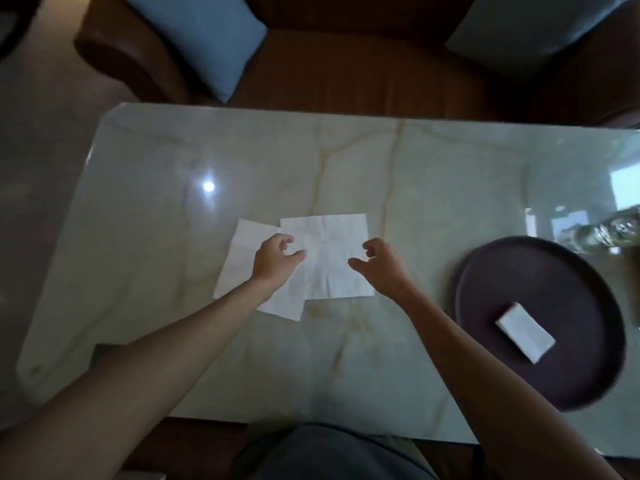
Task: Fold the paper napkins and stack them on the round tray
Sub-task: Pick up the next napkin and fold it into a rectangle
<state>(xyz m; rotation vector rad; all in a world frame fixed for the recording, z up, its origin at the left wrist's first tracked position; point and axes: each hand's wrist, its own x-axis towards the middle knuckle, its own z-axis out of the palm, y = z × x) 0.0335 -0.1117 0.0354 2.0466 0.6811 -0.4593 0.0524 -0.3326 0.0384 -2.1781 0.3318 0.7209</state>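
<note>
Two unfolded white paper napkins lie overlapping in the middle of the marble table: the upper napkin (332, 247) on the right and the lower napkin (242, 258) to its left. My left hand (275, 259) hovers over their overlap with fingers loosely curled, holding nothing. My right hand (379, 263) hangs over the upper napkin's right edge, fingers also curled and empty. One folded napkin (524, 332) lies on the dark round tray (485, 296) at the right.
The pale marble table (173, 202) has a brown sofa with blue cushions (204, 39) behind it. A shiny crumpled object (609, 230) sits at the far right, just beyond the tray. A glare spot shows on the left.
</note>
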